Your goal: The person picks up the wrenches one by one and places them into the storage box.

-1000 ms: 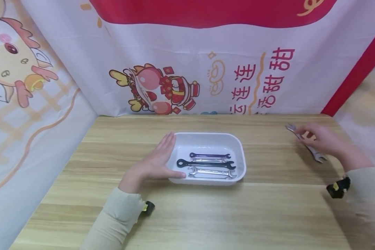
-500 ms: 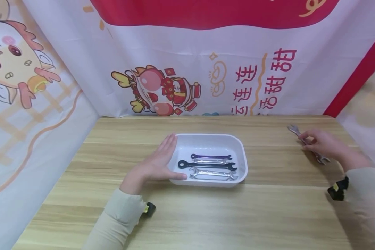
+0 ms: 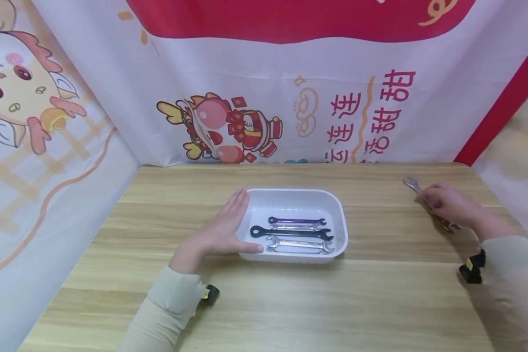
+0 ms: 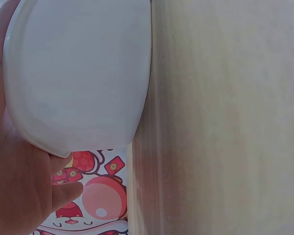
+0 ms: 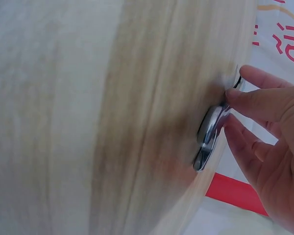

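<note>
My left hand (image 3: pixel 222 230) rests against the left end of a white plastic tray (image 3: pixel 341 215), thumb on the front rim and straight fingers along the far corner. In the left wrist view the palm lies along the tray's wall (image 4: pixel 83 73). Several wrenches lie lengthwise in the tray, among them a purple one (image 3: pixel 297 221), a black one (image 3: pixel 290 232) and a silver open-ended one (image 3: pixel 299 244). Far to the right, my right hand (image 3: pixel 453 205) pinches another silver open-ended wrench (image 3: pixel 411 184) near its middle. One end of that wrench (image 5: pixel 209 132) shows in the right wrist view; the fingers cover its middle.
The wood-grain table (image 3: pixel 290 303) ends at the back against a printed white and red cloth (image 3: pixel 255 63). More printed cloth (image 3: pixel 70 205) hangs at the left side. A black wrist camera (image 3: pixel 472 269) sits at the right cuff.
My right fingers have drawn closer together round the silver wrench, which they now cover more. My left hand and the tray stay in place; the head view has shifted slightly.
</note>
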Action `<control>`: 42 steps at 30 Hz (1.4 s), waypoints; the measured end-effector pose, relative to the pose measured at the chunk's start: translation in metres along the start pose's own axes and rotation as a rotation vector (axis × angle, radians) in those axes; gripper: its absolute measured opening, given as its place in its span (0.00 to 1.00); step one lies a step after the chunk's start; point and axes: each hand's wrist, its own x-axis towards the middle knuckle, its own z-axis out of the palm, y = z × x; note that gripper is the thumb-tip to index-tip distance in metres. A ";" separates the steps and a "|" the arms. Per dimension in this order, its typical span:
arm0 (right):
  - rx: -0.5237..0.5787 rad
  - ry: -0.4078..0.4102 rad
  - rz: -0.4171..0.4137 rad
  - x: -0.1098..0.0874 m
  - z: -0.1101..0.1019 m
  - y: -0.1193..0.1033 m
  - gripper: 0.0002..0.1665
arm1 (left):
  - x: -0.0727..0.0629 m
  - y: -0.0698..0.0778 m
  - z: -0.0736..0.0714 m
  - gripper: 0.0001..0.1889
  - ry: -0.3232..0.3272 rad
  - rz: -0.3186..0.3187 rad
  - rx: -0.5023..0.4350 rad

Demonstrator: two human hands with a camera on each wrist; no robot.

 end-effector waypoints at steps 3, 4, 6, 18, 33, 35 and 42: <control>-0.017 0.021 -0.045 0.000 0.001 -0.001 0.23 | 0.000 0.000 -0.002 0.71 0.003 0.003 0.005; -0.023 0.023 -0.055 0.001 0.002 -0.001 0.23 | 0.000 0.000 -0.002 0.71 0.002 0.003 0.010; -0.032 0.018 -0.060 0.001 0.002 -0.001 0.24 | 0.000 0.000 -0.002 0.72 0.001 0.004 0.017; 0.054 -0.039 0.023 0.000 0.003 -0.002 0.25 | 0.001 -0.002 0.000 0.70 0.010 0.007 0.013; 0.068 -0.101 0.099 0.001 -0.001 -0.004 0.12 | 0.001 -0.002 -0.001 0.71 -0.002 0.001 0.014; 0.072 -0.103 0.085 0.000 -0.002 -0.004 0.11 | 0.001 -0.002 -0.001 0.71 -0.004 0.002 0.017; 0.069 -0.091 0.041 -0.002 -0.002 -0.003 0.09 | 0.001 -0.002 -0.002 0.70 -0.005 0.003 0.009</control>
